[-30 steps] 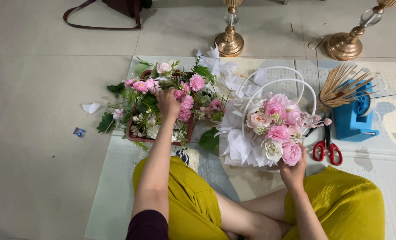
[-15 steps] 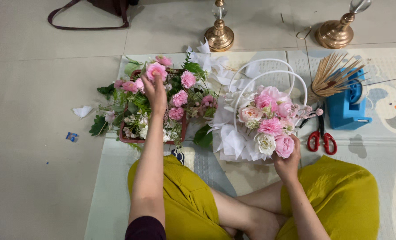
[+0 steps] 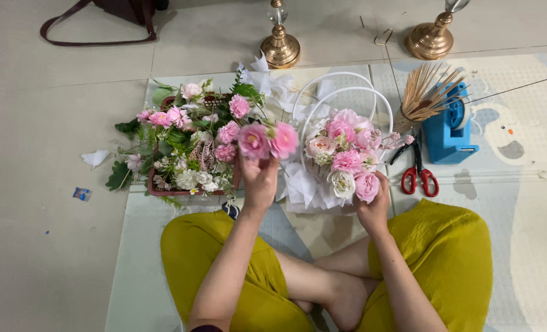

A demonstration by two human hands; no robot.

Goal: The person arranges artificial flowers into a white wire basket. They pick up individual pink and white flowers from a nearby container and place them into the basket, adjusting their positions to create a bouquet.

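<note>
Your left hand [image 3: 260,183] has its grip closed round the stems of two pink fabric roses [image 3: 267,141], held up between the reddish tray of loose pink and white flowers [image 3: 184,147] and the white-handled, white-wrapped bouquet basket [image 3: 341,157]. Your right hand [image 3: 371,206] pinches the basket's near rim beside a pink bloom; brace there. Guide the stems into a gap without crushing neighbouring blooms, clear of the red-handled scissors [image 3: 418,172] farther right.

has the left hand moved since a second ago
Yes. The left hand was in the flower tray; now it is lifted right, toward the white basket, holding two pink flowers.
</note>
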